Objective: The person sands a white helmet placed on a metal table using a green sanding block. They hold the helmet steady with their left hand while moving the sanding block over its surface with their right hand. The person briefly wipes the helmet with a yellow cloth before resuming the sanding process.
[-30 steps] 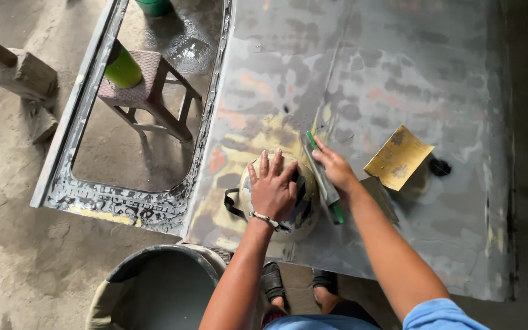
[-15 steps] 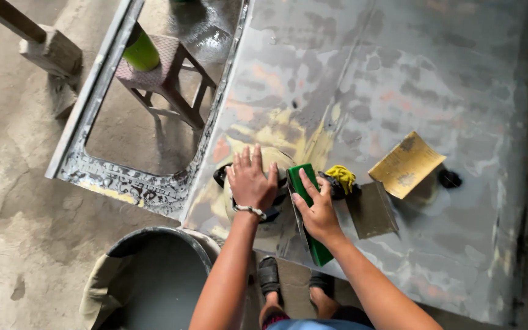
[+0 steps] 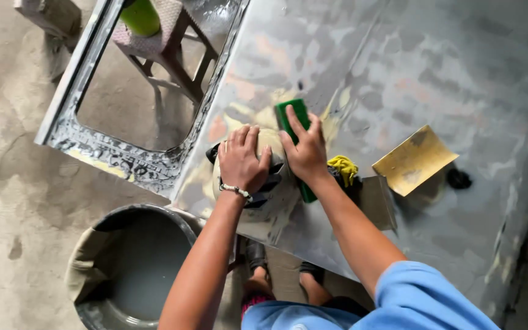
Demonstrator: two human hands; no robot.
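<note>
Looking down from the head camera, I see both hands pressed side by side on a large grey metal panel (image 3: 435,73), its sanded surface patchy with grey, yellowish and pinkish spots. My left hand (image 3: 241,160), with a beaded bracelet at the wrist, lies flat with fingers spread on a rounded, cream-coloured pad with black edges (image 3: 268,183); the palm covers most of it, so it is pressing down on the pad more than wrapping around it. My right hand (image 3: 305,150) rests on a long green sanding block (image 3: 293,113), fingers extended along its top and curled slightly over it, holding it against the panel. The block points away from me, its far end sticking out past the fingertips and its near end showing below the wrist.

Just right of that wrist lies a bunched yellow cloth (image 3: 343,168), beside a grey sheet of sandpaper (image 3: 377,201) lying flat. Further right, a yellowish sheet of sandpaper (image 3: 414,160) sits with one edge curled up, and a small black object (image 3: 459,179) lies next to it; I cannot tell what it is.

On the left, the panel has a window-shaped opening with a rough, flaking frame (image 3: 117,157), through which a stool (image 3: 166,46) shows. Below the panel edge, a round bucket of cloudy water (image 3: 131,269) stands on the concrete floor (image 3: 7,195), and my feet show under the panel.
</note>
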